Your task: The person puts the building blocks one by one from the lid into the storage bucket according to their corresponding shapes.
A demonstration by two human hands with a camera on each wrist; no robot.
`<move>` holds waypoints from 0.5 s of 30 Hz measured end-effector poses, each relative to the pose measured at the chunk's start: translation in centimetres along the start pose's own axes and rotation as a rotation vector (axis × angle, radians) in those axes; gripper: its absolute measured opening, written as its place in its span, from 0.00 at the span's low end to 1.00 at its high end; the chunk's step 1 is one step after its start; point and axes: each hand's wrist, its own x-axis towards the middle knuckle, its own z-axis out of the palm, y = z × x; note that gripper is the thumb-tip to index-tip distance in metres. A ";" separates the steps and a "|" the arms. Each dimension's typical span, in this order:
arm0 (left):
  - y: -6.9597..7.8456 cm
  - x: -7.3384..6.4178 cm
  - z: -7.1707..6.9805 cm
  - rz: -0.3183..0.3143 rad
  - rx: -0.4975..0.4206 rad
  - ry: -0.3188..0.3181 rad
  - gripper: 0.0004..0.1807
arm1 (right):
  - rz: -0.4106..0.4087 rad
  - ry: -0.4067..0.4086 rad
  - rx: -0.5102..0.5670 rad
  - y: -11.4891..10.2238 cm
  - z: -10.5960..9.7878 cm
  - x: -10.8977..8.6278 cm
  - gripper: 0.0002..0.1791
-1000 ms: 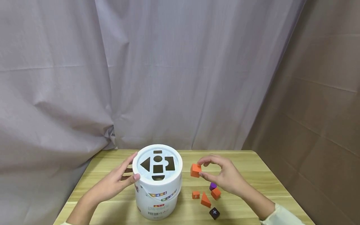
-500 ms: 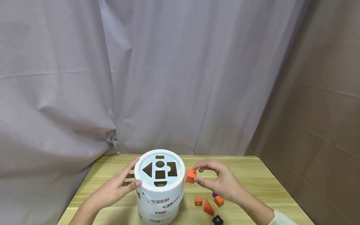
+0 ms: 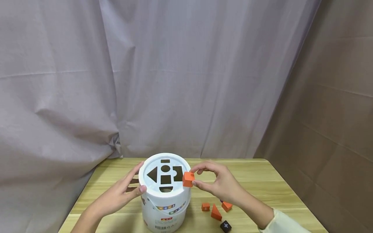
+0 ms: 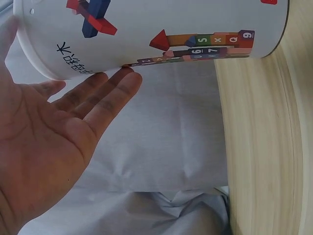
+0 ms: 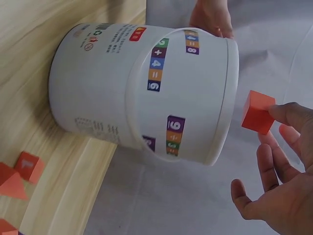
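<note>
A white bucket (image 3: 166,207) stands on the table, its lid (image 3: 147,161) pierced with cut-outs of different shapes, among them a triangle, a circle and a square. Against the left side of its rim rests my left hand (image 3: 120,192), fingers fairly straight and thumb near the lid's edge; the left wrist view shows the fingertips touching the bucket wall. Between thumb and fingertips my right hand (image 3: 220,181) pinches an orange cube-like block (image 3: 188,179) just above the right edge of the lid. The right wrist view shows this orange block (image 5: 258,111) apart from the lid.
Right of the bucket lie a small orange block (image 3: 205,206), an orange triangular block (image 3: 216,212), another orange block (image 3: 226,206) and a black block (image 3: 225,226) with a plus sign. A purple piece is mostly hidden. Grey curtains (image 3: 186,81) hang behind the table (image 3: 250,171).
My right hand has carried the orange block leftward, from beside the bucket to over the lid's right edge. The left hand stays at the rim. The head view has shifted slightly.
</note>
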 end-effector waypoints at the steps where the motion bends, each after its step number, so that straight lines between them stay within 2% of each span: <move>1: 0.0 -0.1 0.0 -0.003 0.003 0.001 0.47 | 0.002 -0.005 0.003 -0.1 0.2 0.2 0.17; 9: 0.0 0.0 -0.2 -0.015 0.006 -0.008 0.47 | -0.044 -0.009 0.019 -0.4 1.3 1.3 0.17; 15: 0.0 0.2 -0.2 -0.014 0.007 -0.006 0.47 | -0.036 -0.006 0.020 -0.2 1.8 2.0 0.17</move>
